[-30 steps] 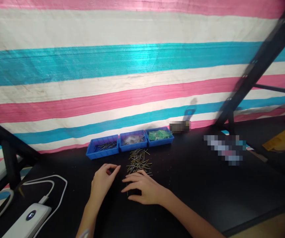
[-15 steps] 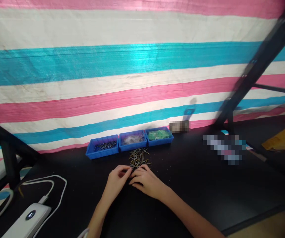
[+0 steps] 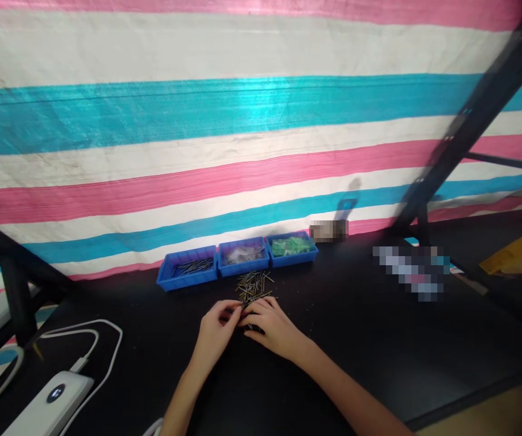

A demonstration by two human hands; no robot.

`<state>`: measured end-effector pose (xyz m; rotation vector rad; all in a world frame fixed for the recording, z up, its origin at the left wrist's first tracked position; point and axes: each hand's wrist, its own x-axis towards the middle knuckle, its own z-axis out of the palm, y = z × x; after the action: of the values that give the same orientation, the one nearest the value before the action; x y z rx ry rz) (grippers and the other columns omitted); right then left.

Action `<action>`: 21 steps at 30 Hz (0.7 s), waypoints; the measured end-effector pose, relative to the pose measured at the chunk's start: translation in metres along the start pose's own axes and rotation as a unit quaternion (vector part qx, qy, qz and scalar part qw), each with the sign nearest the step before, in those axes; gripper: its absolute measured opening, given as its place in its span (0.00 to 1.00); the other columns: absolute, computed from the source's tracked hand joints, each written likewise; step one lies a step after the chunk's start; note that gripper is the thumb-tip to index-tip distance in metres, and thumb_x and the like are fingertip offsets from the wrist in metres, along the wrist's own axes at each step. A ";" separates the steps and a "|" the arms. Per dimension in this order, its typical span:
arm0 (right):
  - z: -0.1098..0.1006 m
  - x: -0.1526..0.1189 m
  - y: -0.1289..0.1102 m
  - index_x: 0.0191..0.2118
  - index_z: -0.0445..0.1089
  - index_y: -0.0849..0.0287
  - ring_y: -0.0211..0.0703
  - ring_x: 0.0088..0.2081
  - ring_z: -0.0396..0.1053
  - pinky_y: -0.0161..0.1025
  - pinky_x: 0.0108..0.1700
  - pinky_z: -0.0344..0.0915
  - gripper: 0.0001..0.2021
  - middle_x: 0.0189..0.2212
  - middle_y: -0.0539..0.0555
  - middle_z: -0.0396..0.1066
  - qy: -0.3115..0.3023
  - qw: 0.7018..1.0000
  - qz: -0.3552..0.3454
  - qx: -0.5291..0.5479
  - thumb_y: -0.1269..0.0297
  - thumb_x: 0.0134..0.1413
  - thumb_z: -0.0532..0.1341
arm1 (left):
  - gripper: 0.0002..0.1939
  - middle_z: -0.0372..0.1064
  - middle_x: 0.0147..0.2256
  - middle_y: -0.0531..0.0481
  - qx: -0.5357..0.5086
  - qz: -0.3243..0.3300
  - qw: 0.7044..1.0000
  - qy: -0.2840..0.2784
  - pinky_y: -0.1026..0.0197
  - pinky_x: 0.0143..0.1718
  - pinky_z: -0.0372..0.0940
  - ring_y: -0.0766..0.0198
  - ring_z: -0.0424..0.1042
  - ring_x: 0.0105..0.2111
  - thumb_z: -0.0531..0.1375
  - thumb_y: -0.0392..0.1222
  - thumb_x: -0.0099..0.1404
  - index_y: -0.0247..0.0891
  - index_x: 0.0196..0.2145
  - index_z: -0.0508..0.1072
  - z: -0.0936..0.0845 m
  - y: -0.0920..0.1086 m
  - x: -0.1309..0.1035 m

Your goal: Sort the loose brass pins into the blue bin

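Note:
A loose pile of thin, gold-and-dark metal rods (image 3: 254,284), like screws or drill bits, lies on the black table (image 3: 356,351). At its near edge, my left hand (image 3: 218,327) has thumb and fingertips pinched together. My right hand (image 3: 272,324) meets it there, fingers curled and tips close to the left fingertips. Whatever they pinch is too small to make out. Just behind the pile stand a blue bin (image 3: 183,282) with dark thin rods, a middle blue bin (image 3: 245,267) with clear plastic, and a right blue bin (image 3: 295,260) with green packets.
A white power bank (image 3: 47,406) with a white cable (image 3: 115,351) lies on the left. Blurred items (image 3: 410,272) and a yellow packet (image 3: 518,254) are to the right. Black frame posts (image 3: 474,121) flank the table before a striped sheet (image 3: 197,115).
Both hands stay by the pile's near edge. The right hand has shifted slightly, its fingers a little more arched over the rods. The bins have not moved.

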<state>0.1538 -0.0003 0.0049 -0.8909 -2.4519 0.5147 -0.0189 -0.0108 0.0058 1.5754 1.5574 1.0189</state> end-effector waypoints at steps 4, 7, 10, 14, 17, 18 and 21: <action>0.001 0.000 -0.001 0.40 0.69 0.55 0.38 0.45 0.61 0.39 0.50 0.49 0.08 0.39 0.49 0.68 0.000 1.000 0.002 0.003 0.69 0.54 0.58 | 0.13 0.71 0.34 0.48 0.026 0.013 0.999 0.015 0.63 0.29 0.65 0.63 0.70 0.30 0.56 0.47 0.58 0.37 0.35 0.72 0.000 -0.002 0.000; 0.002 0.001 0.000 0.39 0.69 0.56 0.39 0.44 0.61 0.39 0.49 0.49 0.07 0.38 0.50 0.68 -0.002 1.000 -0.001 0.001 0.70 0.54 0.58 | 0.13 0.71 0.33 0.49 0.054 0.020 0.998 0.022 0.64 0.28 0.64 0.64 0.70 0.29 0.55 0.47 0.58 0.38 0.36 0.73 0.002 -0.005 0.000; 0.003 0.001 0.001 0.37 0.69 0.56 0.39 0.43 0.61 0.40 0.49 0.49 0.07 0.36 0.50 0.69 0.000 1.000 -0.004 -0.010 0.72 0.53 0.58 | 0.12 0.71 0.30 0.50 0.097 0.018 0.995 0.003 0.64 0.26 0.62 0.64 0.68 0.25 0.56 0.47 0.57 0.39 0.35 0.73 0.001 -0.007 -0.001; 0.004 0.001 0.004 0.34 0.69 0.57 0.38 0.42 0.62 0.40 0.48 0.50 0.05 0.34 0.50 0.69 0.009 1.000 -0.012 -0.015 0.72 0.54 0.57 | 0.12 0.73 0.29 0.50 0.080 0.030 0.993 -0.086 0.64 0.25 0.61 0.65 0.68 0.24 0.57 0.45 0.56 0.39 0.36 0.74 -0.006 -0.005 -0.001; 0.005 0.001 0.004 0.35 0.69 0.56 0.38 0.41 0.63 0.40 0.48 0.51 0.06 0.34 0.50 0.69 0.026 1.000 -0.008 -0.001 0.71 0.55 0.57 | 0.14 0.74 0.31 0.48 0.034 0.031 0.993 -0.113 0.64 0.26 0.62 0.63 0.69 0.27 0.57 0.45 0.56 0.37 0.38 0.75 -0.012 -0.003 0.001; 0.005 0.001 0.004 0.36 0.69 0.56 0.38 0.40 0.64 0.40 0.48 0.51 0.06 0.34 0.50 0.70 0.037 0.999 -0.002 0.008 0.71 0.55 0.57 | 0.15 0.74 0.32 0.47 0.024 0.028 0.993 -0.109 0.64 0.27 0.62 0.63 0.69 0.28 0.57 0.46 0.56 0.37 0.39 0.75 -0.013 -0.003 0.002; 0.003 0.003 0.003 0.38 0.69 0.55 0.38 0.39 0.65 0.40 0.47 0.53 0.07 0.35 0.50 0.70 0.080 0.995 0.025 0.048 0.71 0.54 0.57 | 0.16 0.74 0.33 0.46 0.007 0.019 0.995 -0.093 0.65 0.26 0.62 0.64 0.69 0.28 0.57 0.46 0.56 0.36 0.39 0.75 -0.015 -0.002 0.003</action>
<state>0.1516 0.0033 0.0015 -0.9194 -2.2467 0.5506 -0.0330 -0.0082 0.0106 1.6647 1.4149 0.8572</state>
